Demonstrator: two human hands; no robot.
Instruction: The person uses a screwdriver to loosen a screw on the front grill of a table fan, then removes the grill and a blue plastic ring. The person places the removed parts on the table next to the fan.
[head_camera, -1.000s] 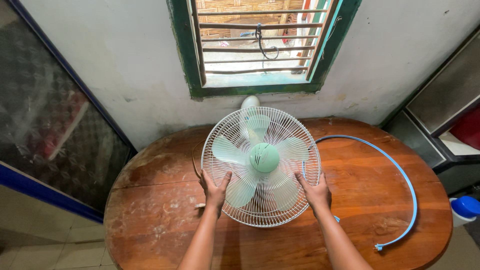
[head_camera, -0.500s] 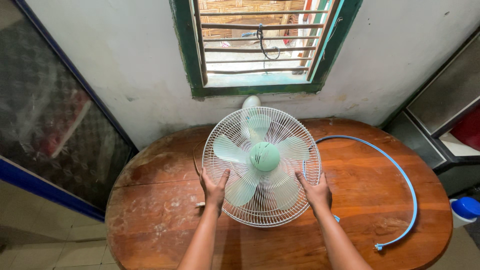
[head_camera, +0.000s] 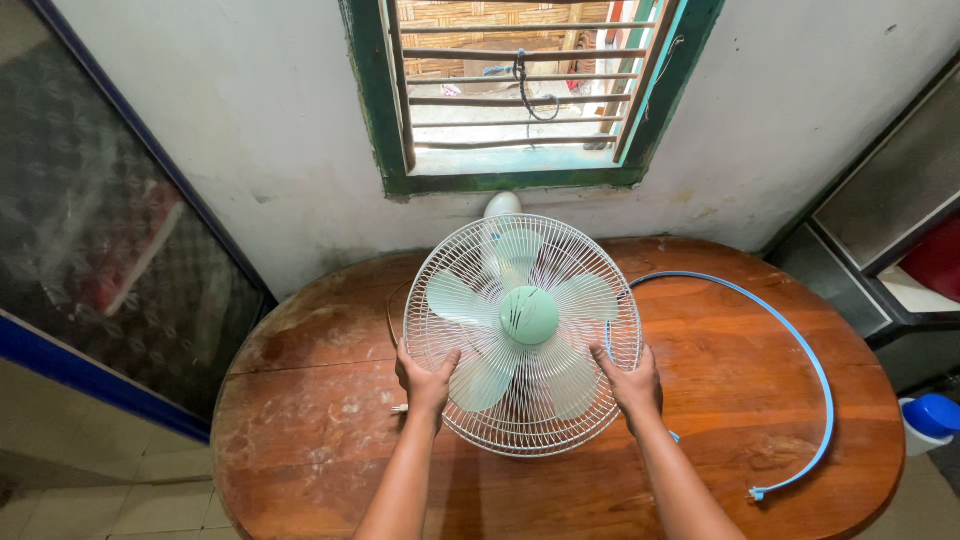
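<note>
Centre frame, left hand (head_camera: 427, 384) and right hand (head_camera: 632, 384) grasp a white fan grille (head_camera: 521, 333) on a table (head_camera: 300, 440); blue ring (head_camera: 800, 350) at right.

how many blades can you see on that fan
5 pale green blades around the hub: top, upper left, lower left, lower right, right. None look hidden.

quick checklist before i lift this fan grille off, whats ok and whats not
1. Left hand on the white grille rim: ok.
2. Right hand on the opposite rim: ok.
3. Blue rim band off the grille, lying on the table: ok.
4. Green blades not visibly blurred: ok.
5. Grille clips released: cannot tell.
6. Fan unplugged: cannot tell.
</note>
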